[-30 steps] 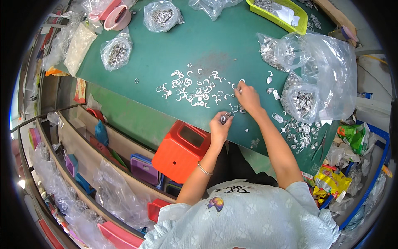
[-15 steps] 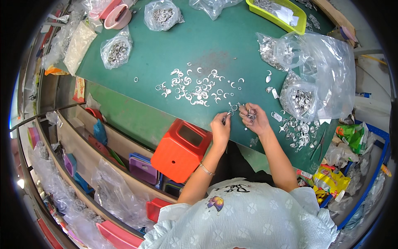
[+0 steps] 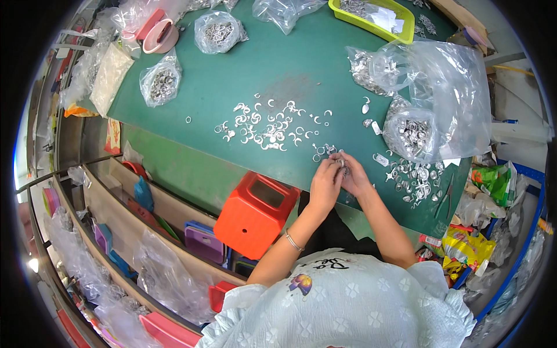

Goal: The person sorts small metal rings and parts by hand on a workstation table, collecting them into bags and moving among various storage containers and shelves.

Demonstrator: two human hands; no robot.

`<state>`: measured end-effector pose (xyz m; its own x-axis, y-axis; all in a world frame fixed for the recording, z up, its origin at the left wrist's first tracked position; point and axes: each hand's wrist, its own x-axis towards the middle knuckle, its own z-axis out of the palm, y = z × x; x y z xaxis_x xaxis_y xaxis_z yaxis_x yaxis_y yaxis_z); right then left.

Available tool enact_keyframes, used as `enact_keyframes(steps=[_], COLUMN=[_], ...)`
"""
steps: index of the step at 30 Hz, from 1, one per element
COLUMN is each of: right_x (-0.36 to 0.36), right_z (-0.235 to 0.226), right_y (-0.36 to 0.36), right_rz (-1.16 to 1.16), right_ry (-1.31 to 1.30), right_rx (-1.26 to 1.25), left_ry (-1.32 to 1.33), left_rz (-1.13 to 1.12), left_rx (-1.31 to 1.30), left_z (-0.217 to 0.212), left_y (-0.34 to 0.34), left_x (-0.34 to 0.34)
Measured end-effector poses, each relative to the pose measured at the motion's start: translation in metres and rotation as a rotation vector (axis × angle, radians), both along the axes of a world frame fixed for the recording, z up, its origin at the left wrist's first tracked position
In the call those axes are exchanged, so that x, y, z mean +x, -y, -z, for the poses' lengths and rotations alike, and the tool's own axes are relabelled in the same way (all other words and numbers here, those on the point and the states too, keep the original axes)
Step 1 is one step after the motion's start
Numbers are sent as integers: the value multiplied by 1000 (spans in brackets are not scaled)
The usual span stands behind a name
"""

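My left hand [image 3: 325, 184] and my right hand [image 3: 355, 177] meet at the near edge of the green table [image 3: 278, 64], fingertips pinched together on a small metal part [image 3: 342, 164]. Just beyond them lies a scatter of small curved silver pieces [image 3: 270, 124]. To the right of my hands sits another loose pile of metal parts [image 3: 415, 177].
Clear plastic bags of metal rings [image 3: 418, 130] [image 3: 161, 84] [image 3: 216, 32] lie around the table. A yellow-green tray [image 3: 374, 17] stands at the back, pliers [image 3: 447, 194] at the right edge. An orange stool [image 3: 255, 214] stands below the table by shelves with bins [image 3: 203, 240].
My right hand drew back from the scattered pieces toward me. Both hands came together over the table's near edge, holding a small part between them.
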<state>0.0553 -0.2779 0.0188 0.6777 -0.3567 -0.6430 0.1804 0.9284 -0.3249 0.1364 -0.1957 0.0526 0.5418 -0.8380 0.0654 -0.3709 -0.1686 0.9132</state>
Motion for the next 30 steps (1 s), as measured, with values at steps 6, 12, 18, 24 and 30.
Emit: enact_keyframes(steps=[6, 12, 18, 24, 30], right_x=[7, -9, -19, -25, -9], right_z=[-1, 7, 4, 11, 3], right_y=[3, 13, 16, 16, 6], right_rz=[180, 213, 316, 276, 129], right_ry=[104, 392, 358, 530, 395], right_rx=[163, 250, 262, 366, 112], left_ry=[-469, -1660, -1832, -1766, -1664], left_rz=[-99, -245, -116, -92, -43], left_rx=[-18, -235, -395, -306, -190], left_z=[1, 11, 6, 3, 14], left_y=[7, 0, -5, -5, -3], left_x=[8, 57, 59, 51, 33])
